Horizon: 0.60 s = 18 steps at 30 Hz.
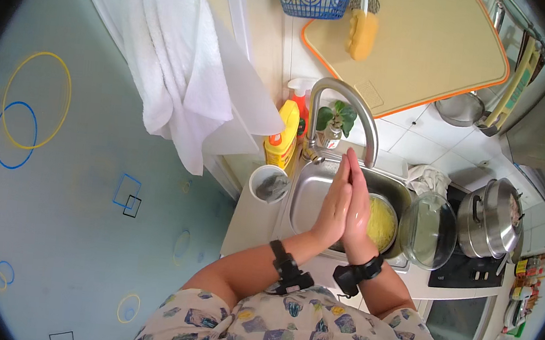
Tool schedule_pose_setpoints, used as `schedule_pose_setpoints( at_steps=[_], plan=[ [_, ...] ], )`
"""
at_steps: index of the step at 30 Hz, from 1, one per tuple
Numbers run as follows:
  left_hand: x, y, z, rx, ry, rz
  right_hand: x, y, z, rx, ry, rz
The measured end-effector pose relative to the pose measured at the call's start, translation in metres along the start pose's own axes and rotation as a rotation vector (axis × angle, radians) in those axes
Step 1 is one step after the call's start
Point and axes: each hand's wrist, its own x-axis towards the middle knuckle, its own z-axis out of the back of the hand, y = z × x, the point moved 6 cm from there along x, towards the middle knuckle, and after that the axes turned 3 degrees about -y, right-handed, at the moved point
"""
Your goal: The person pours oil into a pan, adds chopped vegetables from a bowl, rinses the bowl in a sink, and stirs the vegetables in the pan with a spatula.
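Observation:
My left hand [336, 215] and my right hand [358, 210] are pressed palm to palm over the stainless steel sink [310, 198]. Their fingers are straight and point towards the gooseneck faucet [347, 86]. The skin looks wet and shiny, and nothing shows between the palms. Partly behind my right hand, a round metal bowl [396, 231] sits in the sink, holding yellow shreds [380, 224] of food. I cannot tell from this angle whether water runs from the spout.
Left of the sink stand a white cup [255, 180] and a yellow bottle [283, 131]. A glass dish [427, 234] rests at its right edge, beside a steamer pot [486, 220] on the black cooktop [464, 277]. A white towel [175, 57] hangs at left.

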Motion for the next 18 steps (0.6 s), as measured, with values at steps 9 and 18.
schedule_pose_setpoints(
  at_steps=[9,18],
  plan=[
    [0.029,-0.087,0.110,0.098,-0.396,-0.025,-0.048,-0.199,0.075,0.041,-0.015,-0.950],
    [0.045,-0.196,0.170,0.308,-0.265,-0.036,0.073,0.030,-0.124,0.258,0.392,-0.255]
  ],
)
